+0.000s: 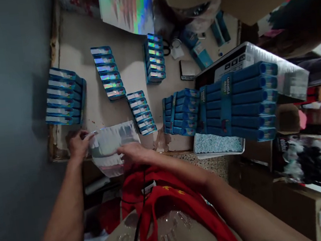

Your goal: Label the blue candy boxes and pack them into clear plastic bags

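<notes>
A shiny, silvery sheet (113,142), pale and partly see-through, hangs over the near edge of the table and curves downward. My left hand (79,145) pinches its upper left corner between thumb and fingers. Lower on the sheet, my right hand (134,153) grips it near the right side with curled fingers. Just beyond the sheet stands a row of slim blue boxes (141,112) with pale labels on their ends. Another row of blue boxes (108,73) lies farther back, its labels glinting in rainbow colours.
Blue boxes (64,96) are stacked at the left edge, others (154,59) at the back. Large blue stacks (239,103) fill the right, above a tray of pale bits (218,144). Rainbow-shiny sheets (127,8) lie at the back, near black-handled scissors (166,47).
</notes>
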Action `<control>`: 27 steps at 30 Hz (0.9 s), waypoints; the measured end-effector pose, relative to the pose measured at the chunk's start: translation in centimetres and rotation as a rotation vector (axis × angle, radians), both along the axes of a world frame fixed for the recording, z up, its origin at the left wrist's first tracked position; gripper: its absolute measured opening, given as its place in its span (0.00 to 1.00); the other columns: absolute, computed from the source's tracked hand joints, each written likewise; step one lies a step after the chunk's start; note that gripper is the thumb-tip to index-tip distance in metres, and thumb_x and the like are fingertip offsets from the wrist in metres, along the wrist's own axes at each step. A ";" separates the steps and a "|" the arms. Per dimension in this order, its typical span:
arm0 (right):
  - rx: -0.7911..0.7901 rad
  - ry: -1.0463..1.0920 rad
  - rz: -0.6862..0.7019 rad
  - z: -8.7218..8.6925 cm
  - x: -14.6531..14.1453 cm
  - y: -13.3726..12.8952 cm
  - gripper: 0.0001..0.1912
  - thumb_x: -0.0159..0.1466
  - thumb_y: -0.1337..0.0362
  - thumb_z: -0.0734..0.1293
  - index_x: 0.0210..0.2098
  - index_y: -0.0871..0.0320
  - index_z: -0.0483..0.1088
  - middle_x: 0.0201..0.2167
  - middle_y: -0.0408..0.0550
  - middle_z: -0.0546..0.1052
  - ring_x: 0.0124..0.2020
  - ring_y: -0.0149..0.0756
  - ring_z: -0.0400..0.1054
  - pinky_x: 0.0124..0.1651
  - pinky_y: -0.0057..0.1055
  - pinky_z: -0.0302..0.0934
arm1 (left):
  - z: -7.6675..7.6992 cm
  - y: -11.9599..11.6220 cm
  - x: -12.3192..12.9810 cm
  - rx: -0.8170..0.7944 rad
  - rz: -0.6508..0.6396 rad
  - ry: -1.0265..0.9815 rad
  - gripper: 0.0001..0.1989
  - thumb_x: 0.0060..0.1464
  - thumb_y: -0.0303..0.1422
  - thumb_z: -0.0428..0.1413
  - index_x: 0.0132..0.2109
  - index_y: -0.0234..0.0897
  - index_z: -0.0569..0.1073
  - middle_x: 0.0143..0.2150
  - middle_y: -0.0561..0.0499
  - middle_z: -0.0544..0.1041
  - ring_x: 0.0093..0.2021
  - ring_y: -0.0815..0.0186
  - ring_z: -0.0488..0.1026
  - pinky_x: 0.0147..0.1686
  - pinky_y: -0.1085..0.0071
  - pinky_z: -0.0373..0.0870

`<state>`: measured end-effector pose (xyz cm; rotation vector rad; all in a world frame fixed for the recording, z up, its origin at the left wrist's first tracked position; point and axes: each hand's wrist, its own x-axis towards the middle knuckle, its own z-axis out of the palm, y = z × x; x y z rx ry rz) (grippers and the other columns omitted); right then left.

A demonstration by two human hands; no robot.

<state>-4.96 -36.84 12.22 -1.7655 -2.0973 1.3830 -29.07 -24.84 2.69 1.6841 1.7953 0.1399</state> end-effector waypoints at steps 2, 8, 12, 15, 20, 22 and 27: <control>0.002 -0.055 -0.023 0.3 0.7 -0.4 0.08 0.67 0.63 0.72 0.47 0.53 0.77 0.43 0.46 0.80 0.46 0.42 0.74 0.46 0.34 0.69 | 2.1 -0.2 -0.3 -0.025 0.041 -0.061 0.20 0.55 0.54 0.61 0.33 0.42 0.72 0.30 0.58 0.77 0.39 0.62 0.71 0.41 0.68 0.66; 0.374 -0.017 -0.197 2.0 0.7 1.2 0.23 0.70 0.64 0.66 0.64 0.54 0.69 0.64 0.53 0.73 0.67 0.46 0.62 0.70 0.44 0.53 | 11.3 -2.4 0.7 0.142 -0.173 -0.138 0.23 0.56 0.60 0.57 0.34 0.46 0.79 0.32 0.60 0.82 0.34 0.64 0.73 0.37 0.68 0.64; 0.305 0.184 -0.253 2.8 -1.2 2.5 0.20 0.66 0.64 0.70 0.57 0.49 0.73 0.48 0.46 0.83 0.54 0.43 0.74 0.67 0.48 0.54 | 15.3 -3.8 2.0 0.145 -0.085 -0.269 0.19 0.51 0.54 0.65 0.32 0.43 0.82 0.31 0.51 0.83 0.32 0.62 0.75 0.35 0.66 0.68; 0.198 0.342 -0.333 3.3 -1.4 2.9 0.12 0.66 0.61 0.70 0.49 0.50 0.78 0.34 0.40 0.82 0.36 0.35 0.73 0.46 0.32 0.62 | 16.0 -3.9 2.1 0.049 0.102 -0.383 0.16 0.42 0.48 0.71 0.28 0.40 0.82 0.26 0.49 0.80 0.27 0.64 0.73 0.29 0.69 0.67; 0.093 0.522 -0.418 5.5 0.3 3.2 0.09 0.60 0.63 0.73 0.42 0.54 0.79 0.23 0.36 0.74 0.27 0.30 0.64 0.32 0.26 0.53 | 16.7 -4.0 2.4 -0.226 0.244 -0.758 0.18 0.35 0.44 0.73 0.30 0.37 0.81 0.28 0.50 0.79 0.27 0.69 0.71 0.29 0.73 0.70; 0.055 0.595 -0.453 6.3 0.6 3.5 0.07 0.60 0.62 0.72 0.38 0.55 0.78 0.24 0.37 0.74 0.27 0.30 0.64 0.32 0.26 0.54 | 17.1 -4.1 2.9 -0.264 0.255 -0.861 0.19 0.35 0.45 0.73 0.32 0.38 0.81 0.31 0.50 0.79 0.28 0.69 0.71 0.29 0.74 0.70; 0.041 0.647 -0.399 6.8 0.8 4.9 0.07 0.60 0.63 0.73 0.39 0.55 0.77 0.26 0.37 0.75 0.28 0.30 0.66 0.32 0.26 0.57 | 17.5 -4.5 4.3 -0.242 0.173 -0.856 0.22 0.40 0.42 0.72 0.43 0.40 0.84 0.36 0.50 0.81 0.29 0.69 0.73 0.28 0.74 0.69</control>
